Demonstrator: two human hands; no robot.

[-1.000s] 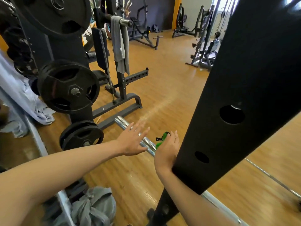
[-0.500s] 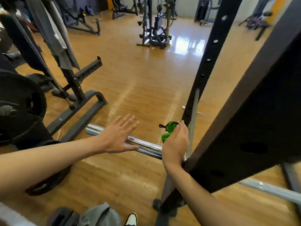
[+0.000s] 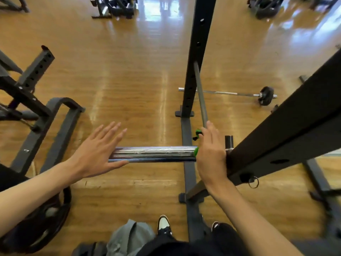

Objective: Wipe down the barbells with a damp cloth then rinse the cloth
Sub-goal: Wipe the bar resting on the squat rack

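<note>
Right hand: fingers curled over a green item, which is pressed against the inner end of the chrome barbell sleeve; most of the item is hidden, so its kind cannot be told. Left hand: held flat, fingers spread and straight, at the sleeve's free end; contact unclear. The sleeve is seen lying level beside a black rack beam. A second barbell is noted on the wooden floor beyond.

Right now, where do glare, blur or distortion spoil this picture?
Head view: window glare whitens the far floor; bright streaks line the chrome barbell sleeve; the perforated post at left is motion-smeared; the wide lens slants the rack upright; the right hand hides most of the green collar.
</note>
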